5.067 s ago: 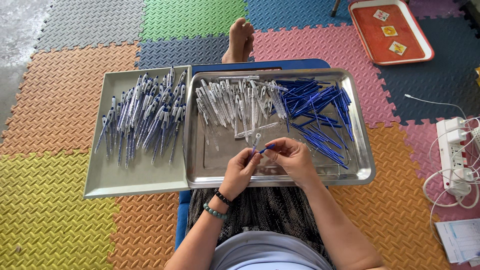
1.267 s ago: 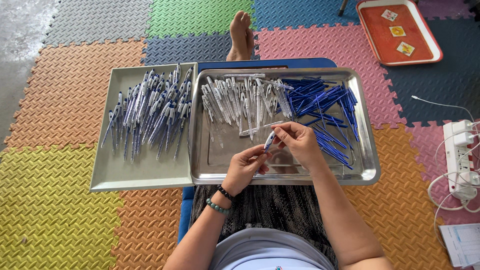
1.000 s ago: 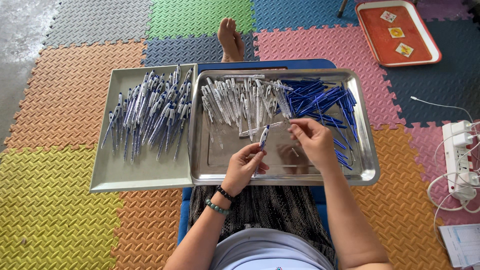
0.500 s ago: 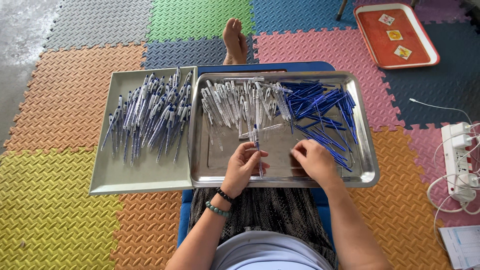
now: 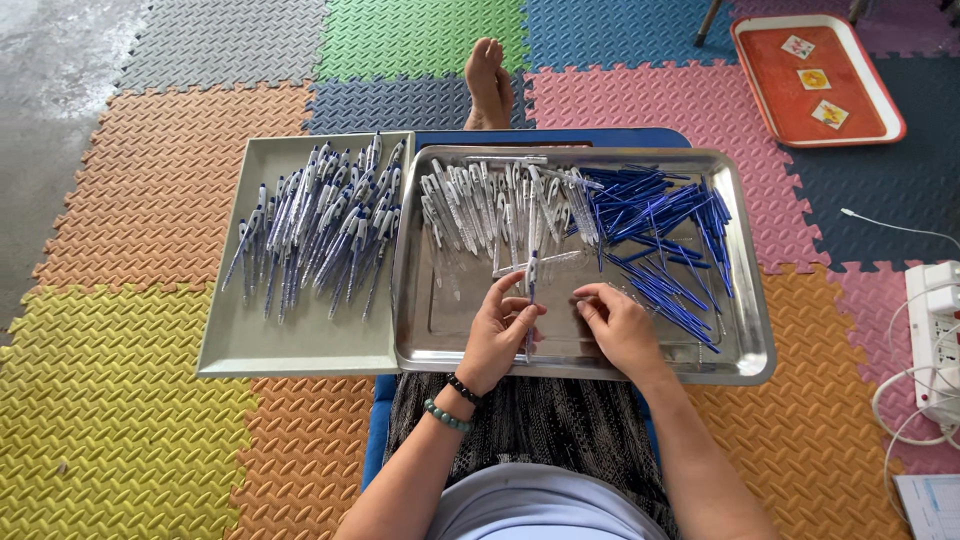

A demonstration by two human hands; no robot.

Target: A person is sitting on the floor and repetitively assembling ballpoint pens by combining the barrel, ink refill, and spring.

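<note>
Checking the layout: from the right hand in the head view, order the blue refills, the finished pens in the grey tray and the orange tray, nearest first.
1. blue refills, just ahead of the right hand.
2. finished pens, far left.
3. orange tray, far upper right.

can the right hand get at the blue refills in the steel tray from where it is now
Probably yes. The right hand rests empty on the floor of the steel tray, and the blue refills lie loose just beyond its fingers, with nothing between. The left hand holds a pen off to the side.
</note>
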